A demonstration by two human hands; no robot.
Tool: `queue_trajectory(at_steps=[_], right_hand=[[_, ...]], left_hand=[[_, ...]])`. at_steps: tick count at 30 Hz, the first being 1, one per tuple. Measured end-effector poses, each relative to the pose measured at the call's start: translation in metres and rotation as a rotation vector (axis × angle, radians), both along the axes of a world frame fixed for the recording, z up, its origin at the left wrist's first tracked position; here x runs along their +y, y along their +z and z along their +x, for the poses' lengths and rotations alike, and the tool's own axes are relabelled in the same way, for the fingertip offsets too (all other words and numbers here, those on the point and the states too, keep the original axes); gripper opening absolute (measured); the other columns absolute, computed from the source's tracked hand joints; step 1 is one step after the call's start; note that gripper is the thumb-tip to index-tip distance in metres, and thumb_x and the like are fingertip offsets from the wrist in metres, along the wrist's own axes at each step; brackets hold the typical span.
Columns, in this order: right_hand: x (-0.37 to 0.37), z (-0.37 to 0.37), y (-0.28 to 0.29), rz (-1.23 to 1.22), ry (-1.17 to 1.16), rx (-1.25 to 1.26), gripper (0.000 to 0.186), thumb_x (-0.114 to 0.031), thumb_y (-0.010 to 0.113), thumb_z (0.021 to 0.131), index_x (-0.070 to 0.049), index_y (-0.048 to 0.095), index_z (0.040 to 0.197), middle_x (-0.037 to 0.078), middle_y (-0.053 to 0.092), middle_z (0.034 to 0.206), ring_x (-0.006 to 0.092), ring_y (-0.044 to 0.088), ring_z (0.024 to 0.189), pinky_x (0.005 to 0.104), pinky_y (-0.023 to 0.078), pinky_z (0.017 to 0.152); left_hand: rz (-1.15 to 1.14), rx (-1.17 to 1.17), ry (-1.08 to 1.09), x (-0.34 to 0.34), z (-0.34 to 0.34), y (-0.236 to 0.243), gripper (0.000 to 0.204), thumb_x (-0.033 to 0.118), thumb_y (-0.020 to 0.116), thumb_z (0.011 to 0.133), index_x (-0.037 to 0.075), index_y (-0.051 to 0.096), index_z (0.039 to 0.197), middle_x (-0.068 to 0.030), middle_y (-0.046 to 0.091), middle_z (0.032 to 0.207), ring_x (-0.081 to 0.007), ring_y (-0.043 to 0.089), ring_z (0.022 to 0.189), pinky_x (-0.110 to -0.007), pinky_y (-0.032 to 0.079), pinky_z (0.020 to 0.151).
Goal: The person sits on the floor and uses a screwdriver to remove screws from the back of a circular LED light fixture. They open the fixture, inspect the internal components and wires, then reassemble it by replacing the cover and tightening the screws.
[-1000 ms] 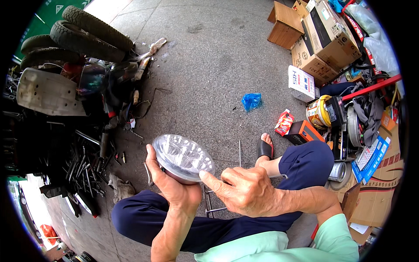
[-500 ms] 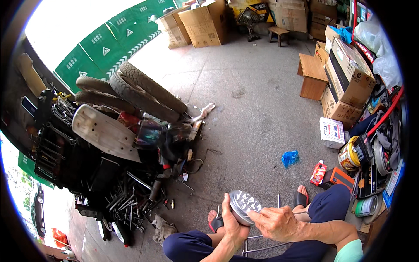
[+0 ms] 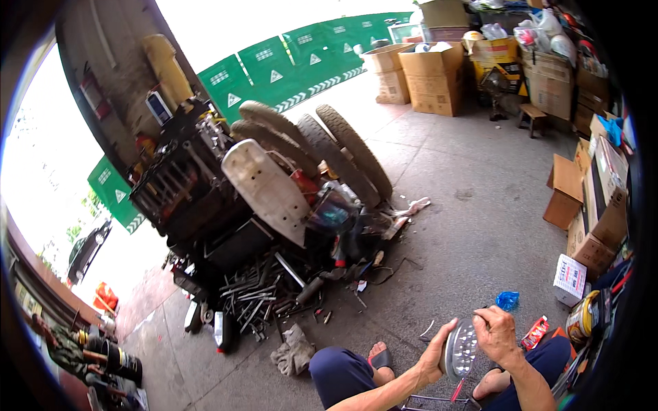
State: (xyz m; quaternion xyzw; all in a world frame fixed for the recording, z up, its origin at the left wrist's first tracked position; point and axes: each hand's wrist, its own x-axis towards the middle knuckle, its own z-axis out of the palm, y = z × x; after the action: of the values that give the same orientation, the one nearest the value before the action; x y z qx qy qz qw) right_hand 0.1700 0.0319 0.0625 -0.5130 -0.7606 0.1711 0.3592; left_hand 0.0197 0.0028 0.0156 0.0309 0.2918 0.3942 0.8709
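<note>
In the lower right, my left hand [image 3: 435, 356] is closed round the left rim of a round lamp [image 3: 460, 349] with a clear, faceted lens, now standing nearly on edge. My right hand [image 3: 499, 339] has curled fingers on the lamp's top and right rim. A thin red item [image 3: 458, 389] shows just below the lamp; what it is I cannot tell. A metal rod frame [image 3: 430, 403] lies beneath, between my bent legs and sandalled feet. A blue plastic bag [image 3: 507, 299] lies on the floor beyond my right hand.
At centre-left stands a heap of tyres [image 3: 346, 157], tool racks and scattered tools [image 3: 260, 294]. A rag [image 3: 291, 349] lies near my left knee. Cardboard boxes [image 3: 432, 79] line the back and right, along with a paint bucket [image 3: 582, 318]. Green hoardings [image 3: 295, 61] stand behind.
The view has swung up and left, bringing more of the yard in. The lamp has tilted toward upright, and my right hand has moved from pointing at its lens to gripping its top rim.
</note>
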Motion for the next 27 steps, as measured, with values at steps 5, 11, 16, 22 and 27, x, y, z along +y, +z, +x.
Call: queue_trajectory(at_steps=[5, 11, 16, 22, 27], right_hand=[[0.006, 0.013, -0.014, -0.361, 0.040, 0.246, 0.015, -0.009, 0.061, 0.077, 0.004, 0.067, 0.076, 0.008, 0.060, 0.062, 0.0121, 0.053, 0.054, 0.0264, 0.039, 0.049], [0.028, 0.036, 0.003, -0.580, 0.339, 0.239, 0.014, -0.009, 0.062, 0.058, 0.002, 0.067, 0.063, 0.003, 0.048, 0.047, 0.0076, 0.040, 0.046, 0.0249, 0.027, 0.044], [0.033, 0.034, 0.004, -0.517, 0.387, 0.155, 0.011, -0.008, 0.060, 0.054, 0.000, 0.065, 0.058, 0.004, 0.048, 0.047, 0.0089, 0.043, 0.044, 0.0245, 0.028, 0.041], [0.035, 0.022, 0.013, -0.307, 0.421, -0.194, 0.010, -0.002, 0.059, 0.051, -0.006, 0.065, 0.057, 0.002, 0.047, 0.044, 0.0098, 0.043, 0.038, 0.0237, 0.030, 0.038], [0.031, 0.017, 0.014, -0.328, 0.487, -0.318, 0.009, -0.006, 0.061, 0.052, -0.006, 0.067, 0.060, 0.007, 0.051, 0.045, 0.0155, 0.051, 0.039, 0.0261, 0.038, 0.039]], left_hand=[[0.090, -0.162, -0.174, -0.011, 0.002, 0.011, 0.050, 0.052, 0.051, 0.085, 0.008, 0.056, 0.108, -0.0057, 0.065, 0.093, -0.0142, 0.064, 0.075, -0.027, 0.053, 0.065], [0.127, -0.258, -0.257, -0.022, 0.003, 0.003, 0.062, 0.062, 0.052, 0.080, 0.007, 0.056, 0.108, -0.0052, 0.062, 0.085, -0.0128, 0.062, 0.067, -0.025, 0.051, 0.056], [0.166, -0.310, -0.318, -0.018, 0.002, 0.003, 0.072, 0.069, 0.046, 0.079, 0.008, 0.050, 0.118, -0.0084, 0.060, 0.098, -0.0134, 0.062, 0.079, -0.026, 0.051, 0.059], [0.142, -0.155, -0.348, -0.018, -0.001, 0.006, 0.070, 0.070, 0.045, 0.079, 0.009, 0.053, 0.112, -0.0071, 0.060, 0.093, -0.0126, 0.060, 0.075, -0.026, 0.049, 0.058], [0.098, 0.008, -0.385, -0.023, 0.002, -0.002, 0.066, 0.070, 0.046, 0.079, 0.009, 0.058, 0.102, -0.0050, 0.060, 0.086, -0.0114, 0.059, 0.068, -0.025, 0.046, 0.055]])
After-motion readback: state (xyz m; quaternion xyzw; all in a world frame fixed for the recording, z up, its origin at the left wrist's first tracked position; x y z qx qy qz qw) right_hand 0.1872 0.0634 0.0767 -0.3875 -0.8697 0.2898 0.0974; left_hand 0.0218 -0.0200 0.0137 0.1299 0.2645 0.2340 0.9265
